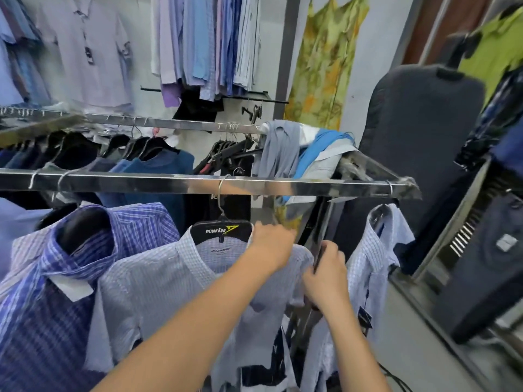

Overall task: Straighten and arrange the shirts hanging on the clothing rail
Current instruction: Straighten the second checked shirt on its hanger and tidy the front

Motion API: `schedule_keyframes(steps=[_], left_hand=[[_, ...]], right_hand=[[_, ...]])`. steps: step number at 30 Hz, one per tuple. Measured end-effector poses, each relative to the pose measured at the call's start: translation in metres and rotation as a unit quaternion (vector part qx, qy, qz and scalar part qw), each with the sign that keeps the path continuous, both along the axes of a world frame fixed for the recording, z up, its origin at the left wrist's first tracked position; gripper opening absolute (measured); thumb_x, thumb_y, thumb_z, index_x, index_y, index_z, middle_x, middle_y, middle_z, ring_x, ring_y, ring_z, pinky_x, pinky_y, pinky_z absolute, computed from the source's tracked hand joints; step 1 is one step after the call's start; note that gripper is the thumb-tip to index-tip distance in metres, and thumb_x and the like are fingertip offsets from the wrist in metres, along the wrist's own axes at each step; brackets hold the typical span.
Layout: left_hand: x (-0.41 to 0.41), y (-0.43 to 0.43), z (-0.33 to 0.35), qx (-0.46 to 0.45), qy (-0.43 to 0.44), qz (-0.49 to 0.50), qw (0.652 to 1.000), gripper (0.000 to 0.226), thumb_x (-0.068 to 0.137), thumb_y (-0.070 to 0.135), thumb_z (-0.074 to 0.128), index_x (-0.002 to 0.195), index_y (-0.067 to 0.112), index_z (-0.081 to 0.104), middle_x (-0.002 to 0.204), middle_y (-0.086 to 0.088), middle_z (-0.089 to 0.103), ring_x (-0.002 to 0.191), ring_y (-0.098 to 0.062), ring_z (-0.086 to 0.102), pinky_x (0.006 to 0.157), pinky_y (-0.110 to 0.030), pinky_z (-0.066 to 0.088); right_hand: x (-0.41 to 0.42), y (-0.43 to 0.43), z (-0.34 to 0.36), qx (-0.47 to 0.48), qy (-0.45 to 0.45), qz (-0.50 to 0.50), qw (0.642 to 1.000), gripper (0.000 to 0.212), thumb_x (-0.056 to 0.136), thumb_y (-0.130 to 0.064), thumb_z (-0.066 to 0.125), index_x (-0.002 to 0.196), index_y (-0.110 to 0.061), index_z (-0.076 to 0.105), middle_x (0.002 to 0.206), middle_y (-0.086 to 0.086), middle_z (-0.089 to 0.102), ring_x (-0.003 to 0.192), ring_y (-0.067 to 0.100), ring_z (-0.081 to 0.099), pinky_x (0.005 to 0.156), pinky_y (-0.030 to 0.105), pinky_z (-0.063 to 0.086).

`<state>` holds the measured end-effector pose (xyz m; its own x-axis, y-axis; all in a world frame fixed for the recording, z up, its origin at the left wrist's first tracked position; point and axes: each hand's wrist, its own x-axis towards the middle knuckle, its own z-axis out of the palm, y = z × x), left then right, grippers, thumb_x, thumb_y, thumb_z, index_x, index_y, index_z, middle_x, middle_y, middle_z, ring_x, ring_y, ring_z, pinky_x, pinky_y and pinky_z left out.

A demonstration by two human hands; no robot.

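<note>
Two hands meet at the pale blue checked shirt [158,278] hung by its black plastic hanger [220,230] from the shiny metal rail [169,185]. My left hand [273,244] grips its shoulder beside the hanger. Just beside it, my right hand [325,275] clasps a thin dark object [318,258].

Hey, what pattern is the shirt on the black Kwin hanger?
The shirt has a fine light-blue and white check, best seen in the head view.
</note>
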<state>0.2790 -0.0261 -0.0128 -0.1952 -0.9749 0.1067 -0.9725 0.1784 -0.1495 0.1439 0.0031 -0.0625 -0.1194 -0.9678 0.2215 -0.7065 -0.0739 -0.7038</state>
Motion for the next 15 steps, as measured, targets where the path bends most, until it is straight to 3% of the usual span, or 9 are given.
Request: schedule_keyframes(steps=[5, 9, 13, 15], left_hand=[[0.002, 0.015, 0.006, 0.015, 0.014, -0.023, 1.000, 0.011, 0.096, 0.019, 0.057, 0.106, 0.021, 0.062, 0.114, -0.009, 0.064, 0.106, -0.032, 0.061, 0.097, -0.047, 0.037], [0.004, 0.028, 0.018, 0.062, 0.053, -0.046, 0.996, 0.006, 0.096, 0.018, 0.057, 0.097, 0.022, 0.061, 0.108, -0.008, 0.062, 0.101, -0.032, 0.060, 0.085, -0.042, 0.042], [0.007, 0.037, 0.027, 0.098, 0.079, -0.063, 0.990, 0.014, 0.095, 0.020, 0.057, 0.084, 0.025, 0.052, 0.094, -0.003, 0.056, 0.086, -0.028, 0.055, 0.070, -0.034, 0.039], [0.008, 0.040, 0.028, 0.106, 0.093, -0.075, 0.987, 0.013, 0.094, 0.022, 0.057, 0.083, 0.027, 0.053, 0.093, -0.001, 0.057, 0.087, -0.026, 0.057, 0.068, -0.034, 0.041]], right_hand=[[-0.024, 0.001, 0.000, 0.087, -0.004, 0.039, 0.995, 0.066, 0.094, -0.013, 0.060, 0.152, -0.016, 0.027, 0.147, 0.010, 0.043, 0.129, 0.029, 0.049, 0.092, 0.033, 0.042], [-0.036, 0.005, -0.009, 0.176, 0.057, 0.089, 0.979, 0.058, 0.094, -0.024, 0.063, 0.146, -0.023, 0.036, 0.135, 0.003, 0.058, 0.110, 0.023, 0.058, 0.084, 0.033, 0.046], [-0.043, 0.012, -0.022, 0.200, 0.088, 0.145, 0.965, 0.051, 0.087, -0.015, 0.067, 0.134, -0.028, 0.053, 0.123, -0.002, 0.065, 0.109, 0.019, 0.061, 0.078, 0.028, 0.047], [-0.047, 0.014, -0.029, 0.216, 0.103, 0.157, 0.958, 0.030, 0.085, -0.014, 0.071, 0.112, -0.025, 0.063, 0.101, -0.003, 0.070, 0.097, 0.018, 0.066, 0.069, 0.026, 0.050]])
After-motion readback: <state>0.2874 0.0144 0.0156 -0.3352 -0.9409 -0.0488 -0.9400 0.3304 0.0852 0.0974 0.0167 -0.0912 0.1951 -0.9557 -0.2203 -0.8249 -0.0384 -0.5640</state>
